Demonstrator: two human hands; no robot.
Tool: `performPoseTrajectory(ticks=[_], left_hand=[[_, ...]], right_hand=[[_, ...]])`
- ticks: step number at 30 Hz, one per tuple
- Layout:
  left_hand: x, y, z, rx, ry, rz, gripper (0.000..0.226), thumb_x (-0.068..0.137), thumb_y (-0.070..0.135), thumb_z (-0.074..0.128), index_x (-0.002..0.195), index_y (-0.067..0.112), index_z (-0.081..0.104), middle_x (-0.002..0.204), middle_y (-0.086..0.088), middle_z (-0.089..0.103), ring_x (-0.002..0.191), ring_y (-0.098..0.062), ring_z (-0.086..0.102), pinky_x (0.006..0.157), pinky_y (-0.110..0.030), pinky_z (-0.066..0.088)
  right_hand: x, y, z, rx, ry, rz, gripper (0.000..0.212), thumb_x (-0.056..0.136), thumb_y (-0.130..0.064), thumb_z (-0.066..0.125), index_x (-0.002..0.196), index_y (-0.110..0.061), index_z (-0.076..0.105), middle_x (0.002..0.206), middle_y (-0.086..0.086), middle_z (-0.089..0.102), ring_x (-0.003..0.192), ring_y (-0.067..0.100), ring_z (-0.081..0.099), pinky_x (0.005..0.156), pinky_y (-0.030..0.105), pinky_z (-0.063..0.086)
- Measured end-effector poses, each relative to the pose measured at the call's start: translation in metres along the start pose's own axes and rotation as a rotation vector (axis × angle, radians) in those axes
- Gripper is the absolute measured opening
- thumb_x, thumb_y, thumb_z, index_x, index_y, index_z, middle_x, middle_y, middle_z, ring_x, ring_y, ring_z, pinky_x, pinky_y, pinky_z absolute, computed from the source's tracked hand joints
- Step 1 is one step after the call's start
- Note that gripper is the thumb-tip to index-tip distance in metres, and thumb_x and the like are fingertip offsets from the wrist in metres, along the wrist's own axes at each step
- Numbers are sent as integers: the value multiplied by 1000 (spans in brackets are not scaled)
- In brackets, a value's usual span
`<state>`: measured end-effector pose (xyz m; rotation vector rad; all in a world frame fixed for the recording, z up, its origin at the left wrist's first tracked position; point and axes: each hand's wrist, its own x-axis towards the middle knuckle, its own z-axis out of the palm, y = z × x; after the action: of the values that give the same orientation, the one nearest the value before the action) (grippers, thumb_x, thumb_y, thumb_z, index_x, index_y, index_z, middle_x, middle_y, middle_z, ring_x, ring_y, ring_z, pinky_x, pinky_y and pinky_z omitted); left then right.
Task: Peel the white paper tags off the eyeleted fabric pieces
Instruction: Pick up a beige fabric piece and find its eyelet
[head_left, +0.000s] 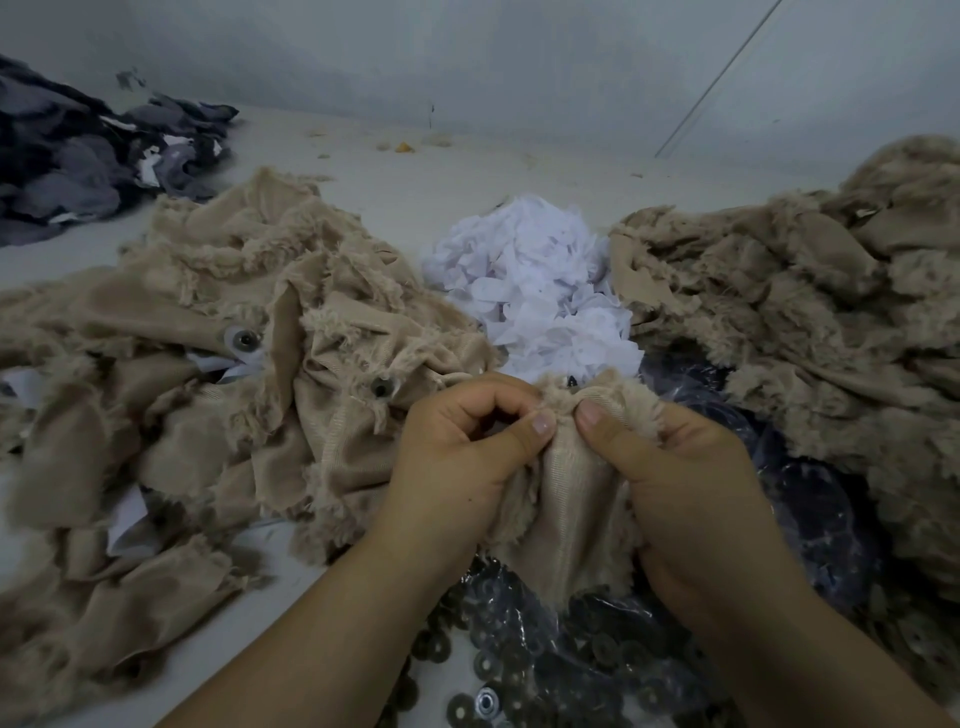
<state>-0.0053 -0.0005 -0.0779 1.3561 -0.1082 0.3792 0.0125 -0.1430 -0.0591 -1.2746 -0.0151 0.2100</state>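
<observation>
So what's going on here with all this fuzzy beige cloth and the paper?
A person is working through beige fabric pieces, pulling paper tags off them. Both hands, the left hand and the right hand, pinch one fabric piece between thumbs and fingers. Behind it sits a heap of white paper tags. Beige piles lie on either side: the left pile shows metal eyelets and bits of white paper, the right pile shows none.
</observation>
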Motion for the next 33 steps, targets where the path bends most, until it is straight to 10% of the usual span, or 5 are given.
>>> performPoseTrajectory(ticks=[19,24,33], left_hand=[[-5,0,8,373,90,190,18,80,8,72,88,20,63,82,4,61,72,-10,59,64,-20,49],[-7,1,7,758,60,619,2,84,3,69,84,4,71,88,-6,57,83,-13,53,74,-21,44],[-5,2,6,596,64,437,13,78,8,76,87,16,77,85,7,69,84,-3,64,77,-13,48]], right_hand=[[2,5,-2,-382,98,-272,29,82,-11,79,60,-29,76,64,-5,75,59,7,72,50,15,53],[4,7,-3,-496,137,-292,21,84,-17,79,65,-11,73,58,2,71,50,19,66,47,34,55],[2,2,-1,-439,148,-237,16,88,-19,75,81,-4,75,77,16,75,78,38,73,71,54,61]])
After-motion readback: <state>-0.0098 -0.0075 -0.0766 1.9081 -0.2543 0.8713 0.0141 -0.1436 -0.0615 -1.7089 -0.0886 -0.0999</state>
